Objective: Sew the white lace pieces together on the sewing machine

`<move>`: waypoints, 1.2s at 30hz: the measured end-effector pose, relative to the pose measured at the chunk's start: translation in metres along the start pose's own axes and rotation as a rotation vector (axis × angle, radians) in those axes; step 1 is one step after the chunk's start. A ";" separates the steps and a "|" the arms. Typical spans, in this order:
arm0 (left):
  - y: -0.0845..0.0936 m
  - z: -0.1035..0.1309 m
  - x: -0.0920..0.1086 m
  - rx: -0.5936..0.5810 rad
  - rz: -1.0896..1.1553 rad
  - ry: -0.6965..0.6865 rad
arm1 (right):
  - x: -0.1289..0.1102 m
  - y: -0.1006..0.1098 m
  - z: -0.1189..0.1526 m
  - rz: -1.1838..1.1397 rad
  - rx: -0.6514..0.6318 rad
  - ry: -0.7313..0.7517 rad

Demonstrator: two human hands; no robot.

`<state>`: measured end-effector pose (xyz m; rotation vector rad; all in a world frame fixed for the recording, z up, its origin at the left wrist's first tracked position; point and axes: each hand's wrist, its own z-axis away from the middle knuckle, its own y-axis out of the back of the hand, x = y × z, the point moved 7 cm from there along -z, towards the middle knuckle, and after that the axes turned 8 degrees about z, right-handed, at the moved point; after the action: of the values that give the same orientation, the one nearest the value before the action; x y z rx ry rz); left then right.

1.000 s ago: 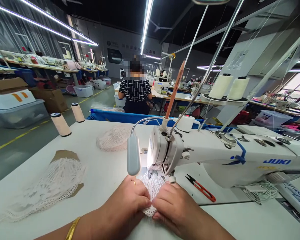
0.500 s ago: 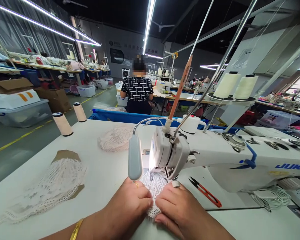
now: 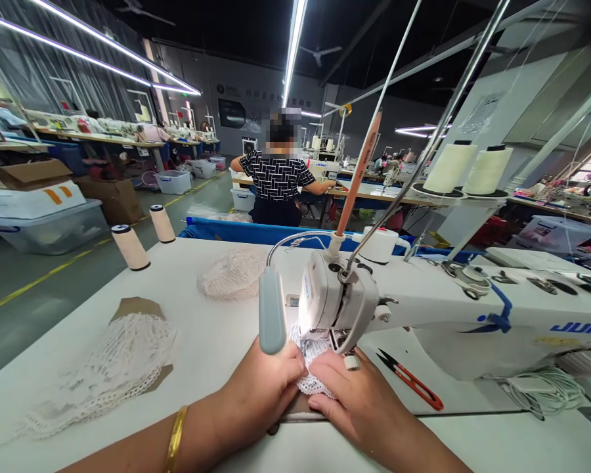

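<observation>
White openwork lace [image 3: 319,386] lies under the needle area of a white sewing machine [image 3: 332,295]. My left hand [image 3: 268,378] is closed on the lace's left side, fingertips curled in beside the grey lamp [image 3: 272,312]. From the right, my right hand [image 3: 352,397] grips the lace's near edge, with the thumb low and the fingers over the top. The machine head hides the lace's far part and the needle. Red-handled thread snips [image 3: 414,381] rest on the machine bed, right of my right hand.
More lace with brown card [image 3: 138,305] lies on the left of the white table [image 3: 207,341], and another lace piece [image 3: 234,272] farther back. Two thread cones [image 3: 131,248] stand at the left edge. A co-worker [image 3: 277,177] sits ahead, facing away.
Both hands have moved slightly forward with the lace, and less of it shows before the needle area. The co-worker's arms have spread outward. The view has shifted slightly.
</observation>
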<state>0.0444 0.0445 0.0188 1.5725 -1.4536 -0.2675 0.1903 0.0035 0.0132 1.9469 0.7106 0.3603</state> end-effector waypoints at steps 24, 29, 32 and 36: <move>0.006 0.013 0.026 -0.054 -0.019 -0.138 | -0.010 -0.002 0.011 -0.131 0.001 0.085; 0.007 0.009 0.019 -0.031 -0.061 -0.146 | -0.007 -0.001 0.006 -0.103 0.020 0.052; 0.006 0.009 0.012 -0.069 -0.099 -0.105 | -0.003 -0.003 0.006 -0.056 0.008 0.019; 0.005 0.011 0.010 -0.109 -0.112 -0.112 | -0.003 -0.006 0.007 -0.028 -0.024 0.015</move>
<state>0.0366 0.0311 0.0208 1.5736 -1.4134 -0.4994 0.1895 -0.0014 0.0051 1.9112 0.7392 0.3651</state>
